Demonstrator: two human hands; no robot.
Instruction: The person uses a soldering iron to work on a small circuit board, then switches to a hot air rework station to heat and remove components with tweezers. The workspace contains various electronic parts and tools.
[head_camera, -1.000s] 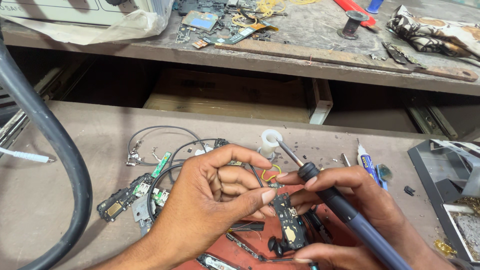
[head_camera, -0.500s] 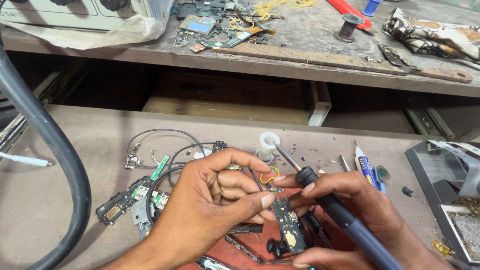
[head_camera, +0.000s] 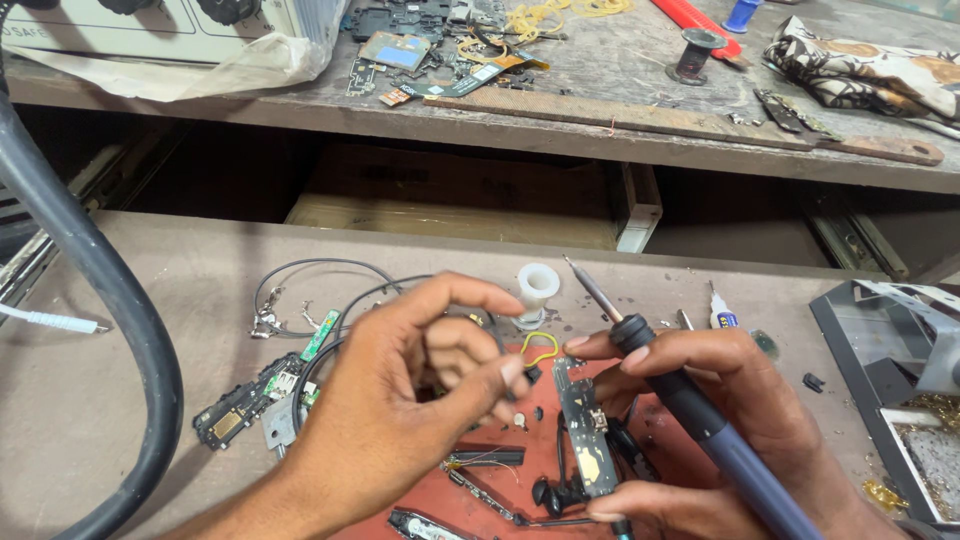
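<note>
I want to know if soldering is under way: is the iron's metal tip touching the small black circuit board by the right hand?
Apart. The head view shows the soldering iron tip pointing up and away, over bare bench, while the circuit board lies below the right hand.

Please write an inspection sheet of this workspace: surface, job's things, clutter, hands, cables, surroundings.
Surface: brown bench, dusty; red mat under the hands.
Job's things: soldering iron, tip up and off the work; narrow board on the mat; yellow wire by the fingertips.
Clutter: second board, white spool, glue tube, small black parts.
Hands: left hand pinched near the yellow wire, hold unclear; right hand grips the iron.
Cables: thick black hose at left; thin black leads.
Surroundings: upper shelf with scrap boards, a solder reel, a cloth; metal stand at right.
</note>
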